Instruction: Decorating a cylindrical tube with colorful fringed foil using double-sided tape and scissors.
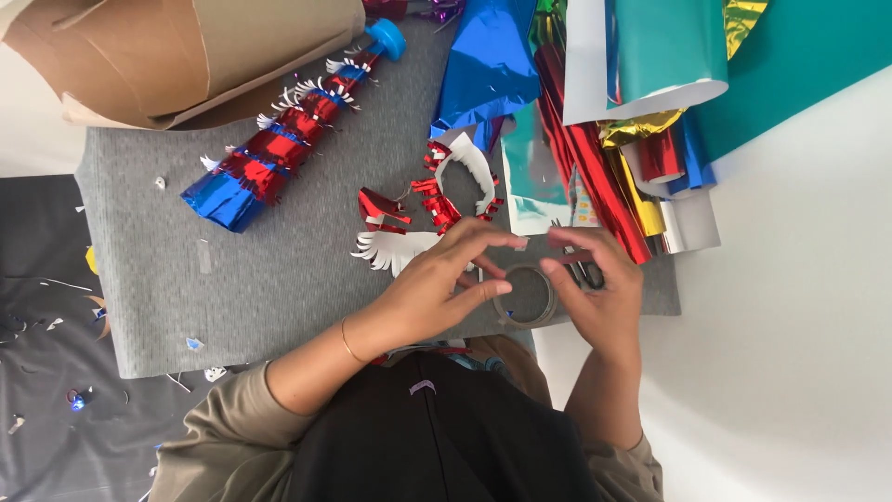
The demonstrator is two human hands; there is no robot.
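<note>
A clear tape roll (526,296) is held between both hands over the grey mat (269,279). My left hand (437,279) grips its left rim, with fingers reaching over the top and pinching a small piece of tape (520,244). My right hand (599,288) holds the roll's right side with thumb and fingers. Just beyond the hands lie fringed red foil strips (437,200) with white paper backing (469,158) and a white fringed piece (395,249). A pair of scissors (585,271) lies partly hidden under my right hand.
A blue foil cone wrapped in red and white fringe (279,149) lies at the left of the mat. Brown paper (186,56) sits at the top left. Rolls and sheets of blue, red, gold and teal foil (613,121) pile at the top right. Scraps litter the dark floor (46,390).
</note>
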